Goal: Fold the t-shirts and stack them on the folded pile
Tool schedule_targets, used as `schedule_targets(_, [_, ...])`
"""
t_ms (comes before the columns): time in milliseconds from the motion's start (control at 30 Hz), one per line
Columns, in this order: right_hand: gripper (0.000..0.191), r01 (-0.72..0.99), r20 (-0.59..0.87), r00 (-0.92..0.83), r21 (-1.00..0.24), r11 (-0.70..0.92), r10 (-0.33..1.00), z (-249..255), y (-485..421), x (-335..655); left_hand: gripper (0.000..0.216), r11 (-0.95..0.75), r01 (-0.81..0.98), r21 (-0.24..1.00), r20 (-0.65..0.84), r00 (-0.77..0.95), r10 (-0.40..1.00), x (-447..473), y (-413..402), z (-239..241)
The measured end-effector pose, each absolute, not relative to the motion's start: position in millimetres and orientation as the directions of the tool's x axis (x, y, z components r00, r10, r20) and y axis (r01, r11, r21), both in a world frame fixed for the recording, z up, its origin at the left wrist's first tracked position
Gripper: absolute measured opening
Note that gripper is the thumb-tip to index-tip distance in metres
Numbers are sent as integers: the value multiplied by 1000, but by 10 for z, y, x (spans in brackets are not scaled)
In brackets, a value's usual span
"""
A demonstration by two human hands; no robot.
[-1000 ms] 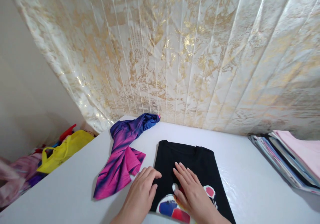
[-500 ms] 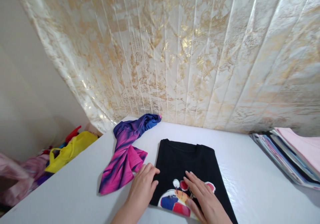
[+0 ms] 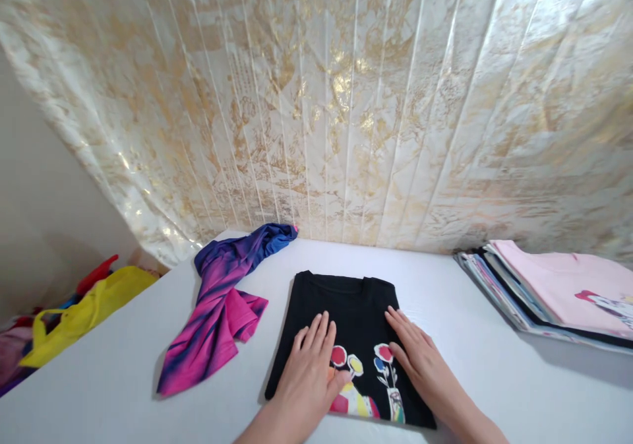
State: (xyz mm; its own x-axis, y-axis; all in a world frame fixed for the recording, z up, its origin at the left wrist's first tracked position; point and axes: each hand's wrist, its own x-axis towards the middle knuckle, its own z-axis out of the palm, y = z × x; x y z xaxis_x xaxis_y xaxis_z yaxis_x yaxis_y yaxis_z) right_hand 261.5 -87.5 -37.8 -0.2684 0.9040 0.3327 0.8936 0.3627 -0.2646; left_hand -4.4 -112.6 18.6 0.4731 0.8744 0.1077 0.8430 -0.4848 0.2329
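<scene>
A folded black T-shirt (image 3: 346,305) with a colourful flower-vase print lies on the white table (image 3: 445,285) in front of me. My left hand (image 3: 309,378) lies flat on its left half, fingers stretched out and together. My right hand (image 3: 420,358) rests flat along its right edge, fingers extended. Neither hand grips anything. A crumpled pink, purple and blue garment (image 3: 217,305) lies on the table just left of the black shirt, apart from my hands.
A stack of folded shirts (image 3: 558,295), pink on top, sits at the table's right side. A gold-and-white curtain (image 3: 336,101) hangs behind the table. Left of the table, lower down, lie a yellow bag (image 3: 84,312) and other coloured cloth.
Both hands have shifted on the black shirt: the left moved from its left edge onto the print, the right slid out to the right edge. The print now shows more fully.
</scene>
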Motion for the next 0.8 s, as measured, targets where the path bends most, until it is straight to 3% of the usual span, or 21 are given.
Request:
schedule_targets(100, [49,925,260,-276,-188,329,925,-401,-815,2743,67,-490,842,225,52,492,869,-52,-1135,139])
schedule_targets(200, [50,942,304,-244,-151,299,921,-367,-820,2745,62,-491,841,227,17,501,865,-112,-1119,162])
schedule_targets(367, [51,923,450,-284,-111,368,847,-269,-971,2272,56,-451,877,168,108,438,892,-129,-989,111])
schedule_targets(533, [62,903,357,-378,-61,426,854,-310,-1063,1871,60,-421,899,122,152,402,903,-59,-899,-62])
schedule_targets(800, [65,918,313,-347,-82,389,884,-504,-1047,1985,56,-417,879,233,-1,429,903,-114,-931,137])
